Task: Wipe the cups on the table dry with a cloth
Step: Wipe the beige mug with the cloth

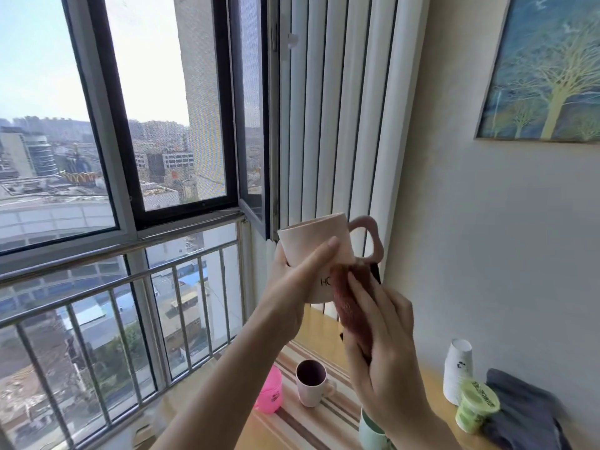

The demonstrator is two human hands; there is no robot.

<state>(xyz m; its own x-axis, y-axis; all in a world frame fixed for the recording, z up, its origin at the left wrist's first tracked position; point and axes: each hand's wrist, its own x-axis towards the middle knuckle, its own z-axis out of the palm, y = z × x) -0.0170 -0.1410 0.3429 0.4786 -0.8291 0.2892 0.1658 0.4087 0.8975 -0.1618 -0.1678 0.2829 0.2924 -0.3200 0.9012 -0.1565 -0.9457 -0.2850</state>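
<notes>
Two hands hold a pale pink mug (316,254) up in the air: the left hand (292,287) is wrapped around its body, and the right hand (386,349) presses a reddish-brown cloth (352,303) against its side. Below the hands, a white mug (312,386), a pink cup (271,393) and a green cup (371,431) stand on the tabletop (311,427).

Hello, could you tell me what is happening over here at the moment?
A person is drying cups. The left hand holds a pale pink mug up in the air, while the right hand presses a reddish cloth against its side. A white mug with a dark inside and a green cup wait on the table.
</notes>
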